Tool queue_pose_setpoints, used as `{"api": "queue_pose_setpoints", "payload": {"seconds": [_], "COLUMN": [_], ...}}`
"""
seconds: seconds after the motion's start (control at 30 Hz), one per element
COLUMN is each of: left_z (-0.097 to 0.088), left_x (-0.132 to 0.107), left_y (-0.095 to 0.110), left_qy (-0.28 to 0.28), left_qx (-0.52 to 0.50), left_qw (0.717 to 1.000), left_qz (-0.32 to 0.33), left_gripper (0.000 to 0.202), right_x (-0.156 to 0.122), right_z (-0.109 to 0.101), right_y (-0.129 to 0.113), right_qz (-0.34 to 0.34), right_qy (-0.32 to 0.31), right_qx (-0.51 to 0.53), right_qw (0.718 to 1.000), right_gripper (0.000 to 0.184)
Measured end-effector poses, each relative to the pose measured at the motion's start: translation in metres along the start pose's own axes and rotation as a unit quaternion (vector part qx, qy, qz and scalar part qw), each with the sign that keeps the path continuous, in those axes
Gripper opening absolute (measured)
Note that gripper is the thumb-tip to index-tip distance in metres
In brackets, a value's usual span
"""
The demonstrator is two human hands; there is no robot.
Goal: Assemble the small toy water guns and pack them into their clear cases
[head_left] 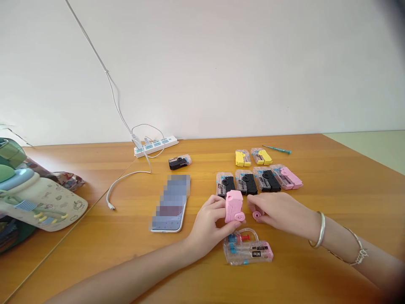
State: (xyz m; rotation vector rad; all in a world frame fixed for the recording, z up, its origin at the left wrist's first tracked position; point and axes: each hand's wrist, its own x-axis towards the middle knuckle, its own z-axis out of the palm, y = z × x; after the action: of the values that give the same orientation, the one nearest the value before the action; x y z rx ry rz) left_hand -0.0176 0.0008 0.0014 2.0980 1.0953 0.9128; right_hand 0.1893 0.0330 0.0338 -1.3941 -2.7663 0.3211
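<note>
My left hand (207,221) is closed around a pink plastic casing (233,204), held upright above the table, with a round pink disc at its lower end. Just to the right, my right hand (278,211) pinches a small pink round cap (256,215) with a dark hole in its middle. Cap and casing are apart. Below the hands lies a clear mini water gun body (249,253), with blue and red parts and a clear tube inside. Behind the hands, water guns with black casings (247,183) stand in a row, ending in a pink water gun (288,177).
Two yellow water guns (243,158) and a teal screwdriver (278,149) lie farther back. A single black water gun (179,162) is left of them. A phone (171,207), a white cable (126,174), a power strip (156,146) and a patterned bottle (47,198) occupy the left side.
</note>
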Motion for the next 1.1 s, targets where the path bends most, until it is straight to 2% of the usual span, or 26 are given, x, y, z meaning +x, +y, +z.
{"api": "queue_pose_setpoints", "payload": {"seconds": [0.1,0.17,0.3,0.4,0.6,0.77,0.97,1.1], "left_z": [0.002,0.003,0.004,0.003,0.002,0.002,0.002,0.002], "left_x": [-0.001,-0.002,-0.003,-0.003,-0.002,-0.002,-0.003,-0.004], "left_y": [-0.003,-0.005,-0.007,-0.006,-0.003,-0.001,-0.002,-0.002], "left_qy": [-0.004,-0.009,-0.01,0.001,0.038,0.071,0.066,0.059], "left_qx": [0.009,0.019,0.044,0.044,0.014,-0.009,0.004,0.012], "left_qw": [0.999,0.998,0.997,0.996,0.996,0.995,0.996,0.996], "left_qz": [0.046,0.063,0.07,0.073,0.074,0.071,0.063,0.07], "left_gripper": [0.015,0.015,0.014,0.014,0.013,0.012,0.011,0.012], "right_x": [0.002,0.004,0.003,0.0,-0.004,-0.003,-0.002,-0.002], "right_z": [-0.002,-0.007,-0.018,-0.02,-0.014,-0.017,-0.01,-0.001], "right_y": [0.0,-0.002,-0.014,-0.023,-0.024,-0.022,-0.026,-0.028], "right_qz": [-0.009,-0.013,-0.007,-0.026,-0.054,-0.074,-0.065,-0.091], "right_qy": [0.008,0.025,0.079,0.095,0.12,0.106,0.14,0.171], "right_qx": [0.034,0.093,0.237,0.291,0.213,0.241,0.228,0.2], "right_qw": [0.999,0.995,0.968,0.952,0.968,0.962,0.961,0.96], "right_gripper": [0.015,0.012,0.011,0.01,0.017,0.017,0.006,0.01]}}
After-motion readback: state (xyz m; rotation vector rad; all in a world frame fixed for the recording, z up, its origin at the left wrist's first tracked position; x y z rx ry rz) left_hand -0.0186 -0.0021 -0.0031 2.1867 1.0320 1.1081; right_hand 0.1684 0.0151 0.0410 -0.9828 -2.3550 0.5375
